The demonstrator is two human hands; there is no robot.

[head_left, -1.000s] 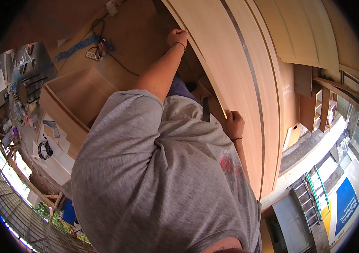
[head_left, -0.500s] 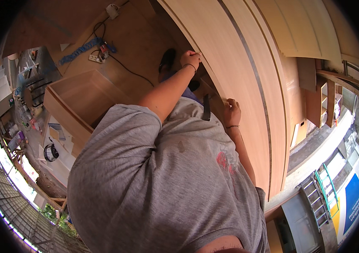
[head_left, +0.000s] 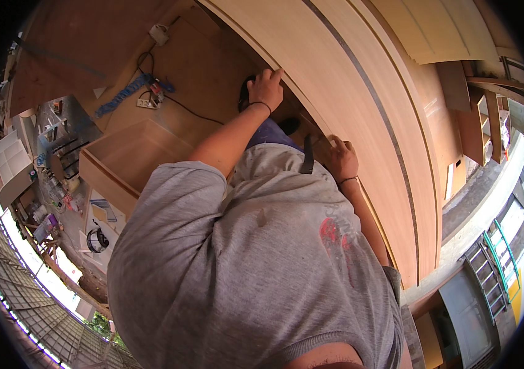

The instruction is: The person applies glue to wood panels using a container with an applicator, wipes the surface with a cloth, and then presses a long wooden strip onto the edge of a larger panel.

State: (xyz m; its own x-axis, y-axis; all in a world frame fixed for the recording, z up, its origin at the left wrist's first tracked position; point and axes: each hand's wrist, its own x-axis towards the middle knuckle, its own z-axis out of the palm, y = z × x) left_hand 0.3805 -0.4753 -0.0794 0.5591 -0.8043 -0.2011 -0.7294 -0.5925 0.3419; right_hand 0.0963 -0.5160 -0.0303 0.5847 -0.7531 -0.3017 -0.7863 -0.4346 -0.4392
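A long pale wood-grain panel (head_left: 345, 98) with a dark lengthwise stripe runs along my right side. My left hand (head_left: 266, 92) is at its near edge, fingers bent and apart, the index fingertip touching the edge. Closer to my body, my right hand (head_left: 343, 161) has its fingers curled on the same edge; its thumb and whatever lies under the fingers are partly hidden. A dark strap end (head_left: 308, 155) hangs at my waist between the two arms.
On my left stands an open wooden box (head_left: 105, 175). Beyond it, on the brown board floor, lie a white power strip (head_left: 147, 103), a blue coiled hose (head_left: 119, 99) and dark cables. Ladders (head_left: 502, 264) lean at the far right. Yellowish sheets (head_left: 437, 31) are beyond the panel.
My left hand has shifted slightly left, its pinch at the panel edge loosened into spread fingers. The right hand stays at the edge, while the whole view has tilted a little.
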